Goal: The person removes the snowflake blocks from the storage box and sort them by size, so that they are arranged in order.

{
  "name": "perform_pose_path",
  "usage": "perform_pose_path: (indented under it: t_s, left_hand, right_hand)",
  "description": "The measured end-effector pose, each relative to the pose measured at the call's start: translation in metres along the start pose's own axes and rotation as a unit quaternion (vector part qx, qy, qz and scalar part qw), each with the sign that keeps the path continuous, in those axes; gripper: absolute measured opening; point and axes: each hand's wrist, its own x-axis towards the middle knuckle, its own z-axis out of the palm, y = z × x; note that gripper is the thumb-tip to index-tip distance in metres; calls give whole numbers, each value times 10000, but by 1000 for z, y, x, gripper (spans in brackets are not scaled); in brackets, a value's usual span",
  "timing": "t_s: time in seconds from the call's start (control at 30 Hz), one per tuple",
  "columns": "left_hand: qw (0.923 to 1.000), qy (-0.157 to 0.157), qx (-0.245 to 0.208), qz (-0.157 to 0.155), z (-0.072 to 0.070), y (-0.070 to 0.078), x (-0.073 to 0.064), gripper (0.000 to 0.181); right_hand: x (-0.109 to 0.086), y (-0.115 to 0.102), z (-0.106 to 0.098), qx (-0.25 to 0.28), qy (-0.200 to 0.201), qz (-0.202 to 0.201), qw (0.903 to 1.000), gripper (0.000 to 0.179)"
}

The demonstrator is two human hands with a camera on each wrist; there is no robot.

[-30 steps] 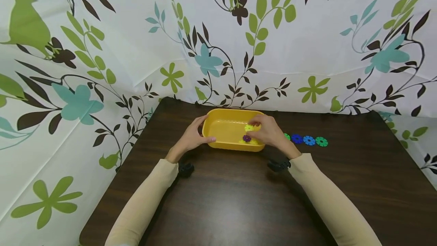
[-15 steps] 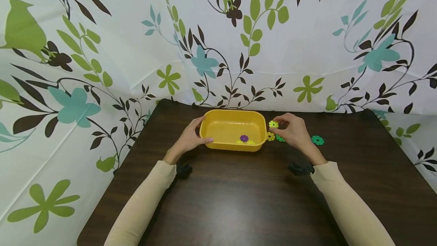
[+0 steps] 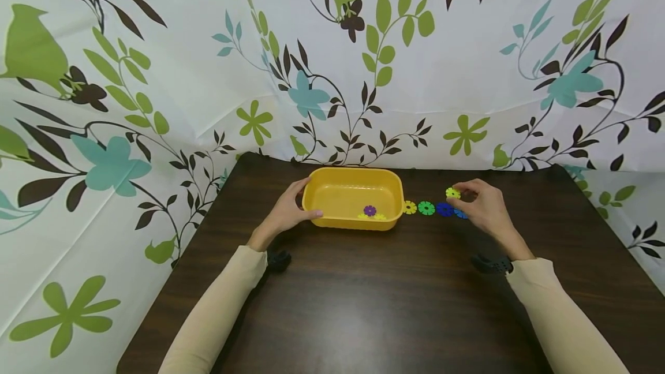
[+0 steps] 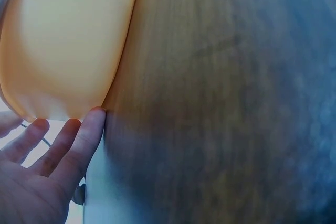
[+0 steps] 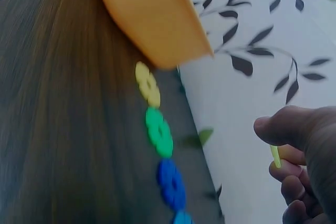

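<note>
A yellow plastic tray [image 3: 352,189] stands on the table; a purple flower-shaped disc [image 3: 369,210] and yellow ones [image 3: 380,217] lie inside its near right part. My left hand [image 3: 286,210] holds the tray's left end, thumb over the near corner of the rim. In the left wrist view, fingertips [image 4: 95,112] touch the tray's outer wall. My right hand [image 3: 485,206] pinches a yellow-green flower-shaped disc [image 3: 452,193] between thumb and fingers, raised above the row. Right of the tray run a yellow disc [image 3: 410,207], a green disc [image 3: 426,208], a dark blue disc [image 3: 444,209] and a partly hidden light blue disc [image 3: 460,213].
The dark wooden table [image 3: 353,293] extends toward me and to the right. Behind it hangs a white curtain [image 3: 332,131] printed with leaves and birds, close to the tray's far side. Any disc under the right hand is hidden.
My right hand has lifted the yellow-green disc out of the tray and carried it right, above the row of discs. The left hand keeps its hold on the tray.
</note>
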Motion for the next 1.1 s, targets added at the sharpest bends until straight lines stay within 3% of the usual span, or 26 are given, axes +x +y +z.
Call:
perform_pose_path:
  t_s: [0.57, 0.9, 1.1]
  left_hand:
    - [10000, -37, 17, -34, 0, 0, 0, 110]
    - [9999, 26, -1, 162, 0, -1, 0, 105]
    - [9998, 1, 47, 206, -1, -1, 0, 107]
  right_hand:
    - [-14, 83, -35, -668, -495, 797, 9933, 39]
    - [-20, 101, -44, -727, -1046, 1161, 9850, 45]
    - [-21, 109, -44, -689, -1128, 1266, 9831, 45]
